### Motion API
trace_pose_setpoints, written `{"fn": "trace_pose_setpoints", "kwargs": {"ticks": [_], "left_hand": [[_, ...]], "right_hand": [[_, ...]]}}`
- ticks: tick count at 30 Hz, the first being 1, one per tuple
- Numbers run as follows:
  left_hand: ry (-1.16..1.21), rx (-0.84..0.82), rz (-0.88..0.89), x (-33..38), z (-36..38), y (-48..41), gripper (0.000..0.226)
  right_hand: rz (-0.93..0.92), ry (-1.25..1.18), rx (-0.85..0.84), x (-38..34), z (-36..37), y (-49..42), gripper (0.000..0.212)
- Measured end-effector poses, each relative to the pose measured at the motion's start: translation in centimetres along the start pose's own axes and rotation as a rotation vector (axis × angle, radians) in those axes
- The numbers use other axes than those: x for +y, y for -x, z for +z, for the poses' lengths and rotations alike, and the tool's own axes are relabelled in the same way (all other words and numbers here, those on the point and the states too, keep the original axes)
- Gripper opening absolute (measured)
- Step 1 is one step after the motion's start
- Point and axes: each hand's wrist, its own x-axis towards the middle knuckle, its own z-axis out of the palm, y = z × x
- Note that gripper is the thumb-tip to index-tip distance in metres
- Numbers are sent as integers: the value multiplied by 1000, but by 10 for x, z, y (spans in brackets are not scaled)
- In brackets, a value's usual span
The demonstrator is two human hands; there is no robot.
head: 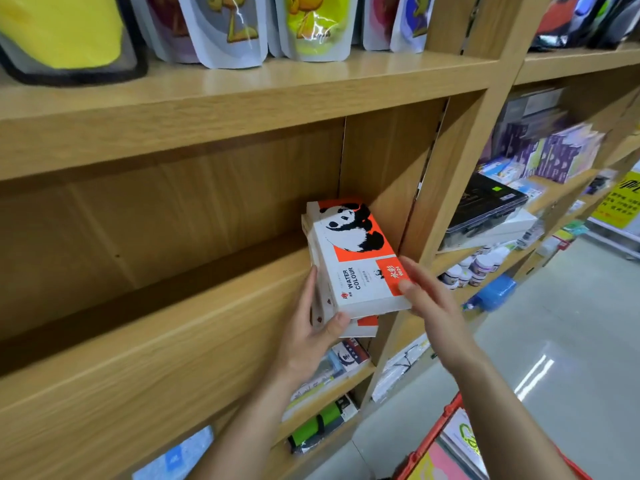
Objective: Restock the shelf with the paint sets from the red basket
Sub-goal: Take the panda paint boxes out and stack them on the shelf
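I have a small stack of paint sets (349, 258) at the right end of the wooden shelf (166, 327), close beside the upright at about 3 o'clock from it. My left hand (308, 327) cups the stack's left edge, fingers along the side and thumb pressed on the near corner, so that grip is pinching the boxes. My right hand (427, 299) lies on the top box's near right corner, fingers spread flat, pushing more than clasping.

These look like flat cardboard cartons: stiff, light enough for one hand, smooth-faced and likely to slide over each other. I would judge the corners dent easily, so holding by the long edges, as now, seems safest, with the stack kept level.

The top box shows a black-and-white panda on orange-red, the words "WATER COLOUR", a small red logo beside them, and an orange panel with Chinese characters I cannot fully read.

The red basket (433, 434) sits at 5 o'clock, low by my right forearm, with more packets inside.
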Motion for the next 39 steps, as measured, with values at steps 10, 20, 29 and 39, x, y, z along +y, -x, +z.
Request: {"fn": "trace_pose_setpoints", "kwargs": {"ticks": [10,20,29,39], "left_hand": [[-136,32,-91,-17,22,-18,81],[-209,-58,-132,-21,28,-52,92],[-317,-25,-151,-12,3,-79,81],[-347,35,-162,-21,-35,-70,66]], "right_hand": [[-76,81,272,34,14,-13,49],[-37,462,107,88,25,-8,69],[46,584,166,82,39,-39,78],[-111,541,166,67,69,-38,83]]}}
